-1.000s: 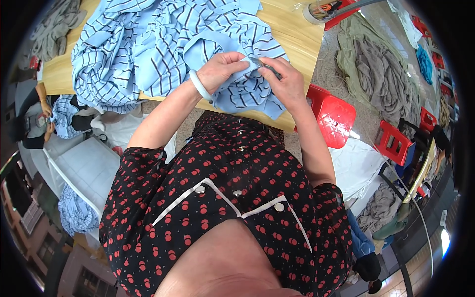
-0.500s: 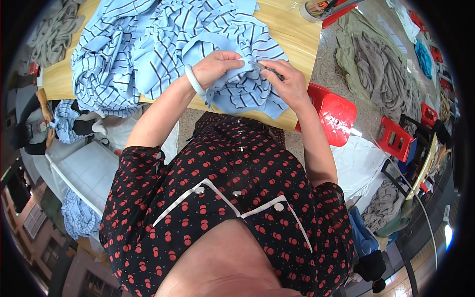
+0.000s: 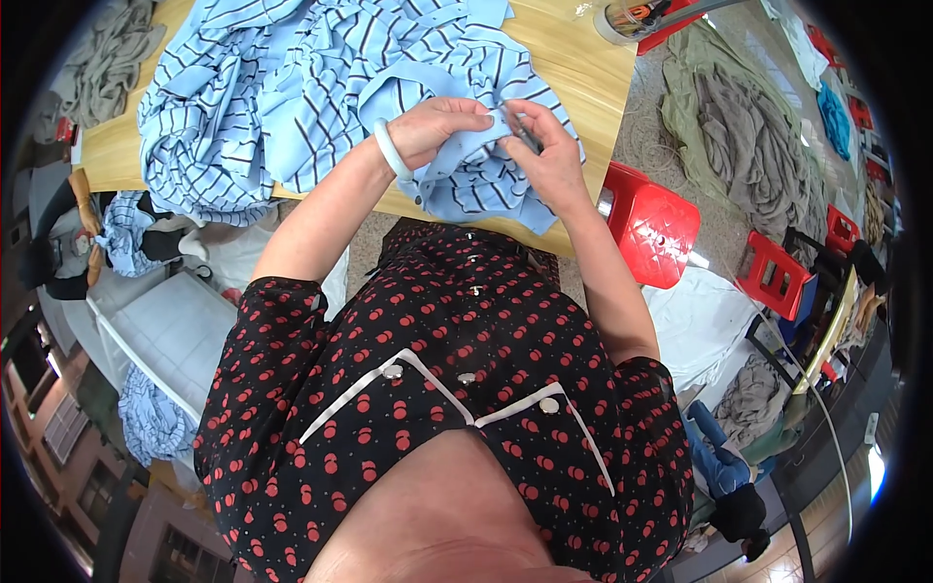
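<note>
Lt-blue striped garment [image 3: 316,121] lies bunched on the wood-look table [image 3: 588,92], near edge hanging over the front. Heap's long axis runs roughly L–R; the plain blue edge held btwn the hands slants up to the R. Small dark tool [image 3: 529,138] is mostly hidden by fingers; its visible part slants from upper L to lower R, upper end twd the cloth. L hand [image 3: 428,134] pinches the edge btwn thumb & fingers; R hand [image 3: 552,155] grips the tool, fingertips at the cloth. Hands close tog., can't tell if touching.

Vs 0.5 s ago: tool is steeper & less exposed, R hand a bit further L, garment's R side spread further R.

Further out: pale bracelet [image 3: 391,149] on L wrist, clear container [image 3: 622,21] at far R corner, red stool [image 3: 661,233] beside table, grey cloth pile [image 3: 743,141] beyond.
</note>
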Demonstrator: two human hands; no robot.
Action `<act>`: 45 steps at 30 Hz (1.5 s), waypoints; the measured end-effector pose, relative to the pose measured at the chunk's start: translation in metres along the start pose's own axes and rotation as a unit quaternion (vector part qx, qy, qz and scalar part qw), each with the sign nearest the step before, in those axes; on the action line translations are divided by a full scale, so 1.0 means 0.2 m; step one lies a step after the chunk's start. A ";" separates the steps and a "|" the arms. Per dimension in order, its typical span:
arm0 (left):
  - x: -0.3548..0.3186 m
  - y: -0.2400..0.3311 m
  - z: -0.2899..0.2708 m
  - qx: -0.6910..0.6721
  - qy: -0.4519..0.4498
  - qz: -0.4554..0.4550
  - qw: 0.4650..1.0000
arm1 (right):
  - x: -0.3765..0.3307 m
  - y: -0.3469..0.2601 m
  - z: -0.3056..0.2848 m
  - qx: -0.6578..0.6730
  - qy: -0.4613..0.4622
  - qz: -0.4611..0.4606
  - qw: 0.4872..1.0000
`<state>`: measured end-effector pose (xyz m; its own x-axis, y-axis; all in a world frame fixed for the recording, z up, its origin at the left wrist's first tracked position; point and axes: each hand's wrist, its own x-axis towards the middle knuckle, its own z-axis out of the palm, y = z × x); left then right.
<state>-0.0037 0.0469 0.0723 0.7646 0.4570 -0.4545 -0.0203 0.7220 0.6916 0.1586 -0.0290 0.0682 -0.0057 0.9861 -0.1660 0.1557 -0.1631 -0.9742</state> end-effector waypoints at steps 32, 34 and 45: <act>-0.02 -0.06 0.05 0.014 0.053 0.054 0.997 | -0.06 -0.08 -0.08 -0.192 0.047 -0.087 0.976; -0.02 -0.06 0.05 0.029 0.046 0.060 0.997 | -0.06 -0.08 -0.08 -0.194 0.048 -0.102 0.974; -0.03 -0.03 0.05 0.057 0.068 0.044 0.995 | -0.05 -0.06 -0.09 -0.196 0.065 -0.071 0.976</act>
<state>-0.0018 0.0353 0.0761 0.6691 0.5870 -0.4558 -0.0040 0.6162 0.7876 0.1743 -0.0374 0.0837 0.0663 0.9977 0.0119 0.5278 -0.0249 -0.8490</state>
